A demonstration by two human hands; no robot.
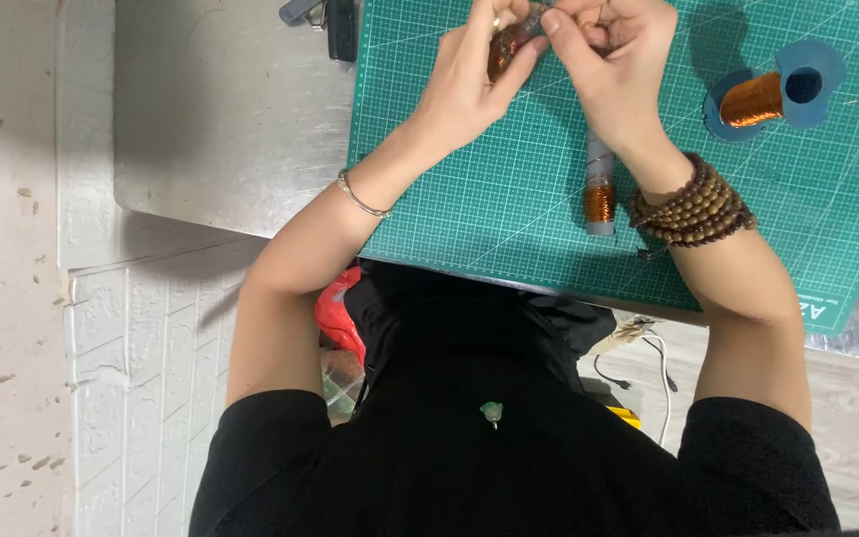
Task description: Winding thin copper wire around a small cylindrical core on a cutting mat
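Observation:
My left hand (474, 75) and my right hand (613, 60) meet at the top of the view, over a green cutting mat (509, 199). Both pinch a small copper-wound coil (506, 45), reddish brown, held between the fingertips above the mat. A grey rod wound with copper wire (600, 189) lies on the mat just under my right wrist. A thin silver bangle (362, 197) circles my left wrist and wooden bead bracelets (693, 207) wrap my right wrist.
A blue spool of copper wire (770, 94) lies on the mat at the right. Dark tools (330, 20) rest on the metal tabletop (221, 119) at the top left. A red bag (340, 318) and white cables (648, 348) sit below the table edge.

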